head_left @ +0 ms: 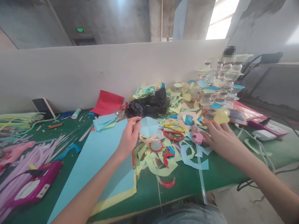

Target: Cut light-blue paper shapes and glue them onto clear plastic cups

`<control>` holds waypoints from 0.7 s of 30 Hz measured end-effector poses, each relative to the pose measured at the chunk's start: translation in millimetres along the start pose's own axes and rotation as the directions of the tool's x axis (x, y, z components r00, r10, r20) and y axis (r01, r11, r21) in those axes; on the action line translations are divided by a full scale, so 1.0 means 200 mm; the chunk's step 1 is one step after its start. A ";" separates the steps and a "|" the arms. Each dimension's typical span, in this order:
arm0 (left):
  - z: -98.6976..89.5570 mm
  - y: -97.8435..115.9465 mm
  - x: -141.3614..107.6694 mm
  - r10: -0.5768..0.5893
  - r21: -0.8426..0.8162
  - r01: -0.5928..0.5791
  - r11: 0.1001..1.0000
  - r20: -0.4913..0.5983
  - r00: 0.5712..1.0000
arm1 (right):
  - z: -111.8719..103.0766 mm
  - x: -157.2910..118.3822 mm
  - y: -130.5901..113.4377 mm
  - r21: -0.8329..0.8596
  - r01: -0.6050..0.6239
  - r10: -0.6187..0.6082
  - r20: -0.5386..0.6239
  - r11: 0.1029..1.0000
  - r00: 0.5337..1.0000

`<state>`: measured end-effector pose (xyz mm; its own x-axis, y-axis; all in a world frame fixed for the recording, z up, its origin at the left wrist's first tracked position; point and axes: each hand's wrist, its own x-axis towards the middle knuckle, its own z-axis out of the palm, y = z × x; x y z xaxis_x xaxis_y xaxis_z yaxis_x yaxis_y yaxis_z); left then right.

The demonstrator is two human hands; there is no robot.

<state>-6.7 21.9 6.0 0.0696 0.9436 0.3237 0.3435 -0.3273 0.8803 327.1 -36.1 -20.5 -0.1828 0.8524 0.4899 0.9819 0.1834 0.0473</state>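
Observation:
My left hand (130, 137) pinches the edge of a light blue paper disc (149, 125), which rests against a clear plastic cup-shaped piece (147, 138). Below it, a red-rimmed clear part (156, 147) shows; whether it is joined to the cup cannot be told. A pink glue gun (197, 137) is in my right hand (217, 132), with fingers curled at its side. A long clear glue stick (201, 177) trails from it toward the table's front edge. Between my hands lie scissors with red handles (174, 136) and a yellow loop (174, 127).
Paper scraps (161, 165) cover the table's middle. Blue sheets (102, 155) lie at left, near another pink glue gun (21, 152) and a magenta device (37, 185). Behind are a black plastic bag (149, 104) and stacked clear cups (219, 84). Cables (261, 146) run at right.

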 end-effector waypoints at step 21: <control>0.07 0.07 0.01 -0.094 -0.191 0.117 0.975 0.123 0.988 | -0.04 0.45 -0.46 0.804 -0.230 -0.123 0.350 0.548 0.929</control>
<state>11.4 19.4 14.2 0.1512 0.9692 0.1943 0.1645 -0.2185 0.9619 221.2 20.2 26.3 -0.3079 0.9403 0.1448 0.5403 0.2981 -0.7869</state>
